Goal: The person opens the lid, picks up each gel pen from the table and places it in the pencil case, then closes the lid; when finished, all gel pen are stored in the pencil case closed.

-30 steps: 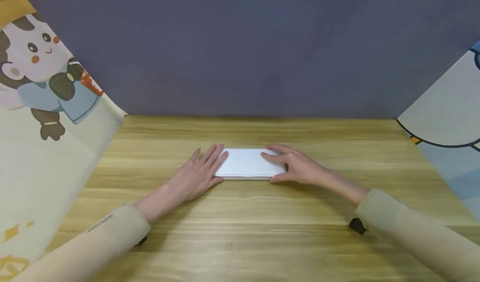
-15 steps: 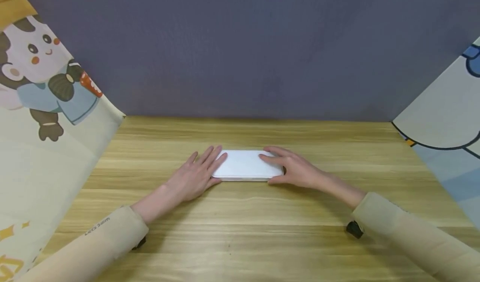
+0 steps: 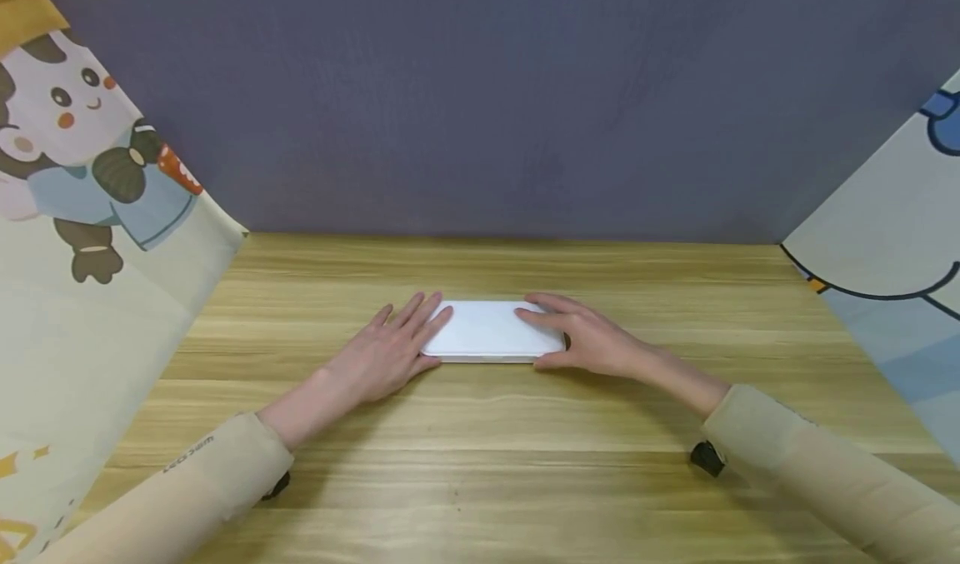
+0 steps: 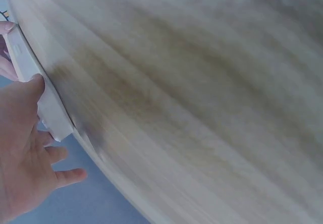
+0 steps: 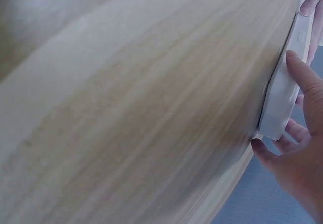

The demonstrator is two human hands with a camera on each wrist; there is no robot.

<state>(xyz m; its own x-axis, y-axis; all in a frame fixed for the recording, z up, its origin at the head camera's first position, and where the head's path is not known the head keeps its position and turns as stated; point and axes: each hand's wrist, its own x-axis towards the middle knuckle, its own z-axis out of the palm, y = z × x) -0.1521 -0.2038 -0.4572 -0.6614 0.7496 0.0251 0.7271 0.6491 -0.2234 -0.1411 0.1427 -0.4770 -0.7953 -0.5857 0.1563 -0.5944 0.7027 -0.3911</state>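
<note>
A flat white box [image 3: 483,329] lies on the wood-grain table, its long side facing me, held at both ends. My left hand [image 3: 382,354] holds the left end, thumb at the near side and outstretched fingers over the top and far edge. At the right end, my right hand [image 3: 596,339] grips the box, with its thumb on the near side and other fingers on the top and at the far edge. Each wrist view shows a thumb against the near side of the box [image 4: 54,110]. The box's two ends are partly hidden by the hands.
A plain dark blue-grey panel [image 3: 480,106] stands behind the wood-grain table [image 3: 480,447]. Cartoon-printed sheets flank it, one on the left [image 3: 150,322] and one on the right [image 3: 885,231]. Both forearms wear beige sleeves, with a small dark object under each cuff.
The whole head view has shifted slightly, with the background moving left along with the hands and box. Both hands keep the same hold, and the box stays in place on the table.
</note>
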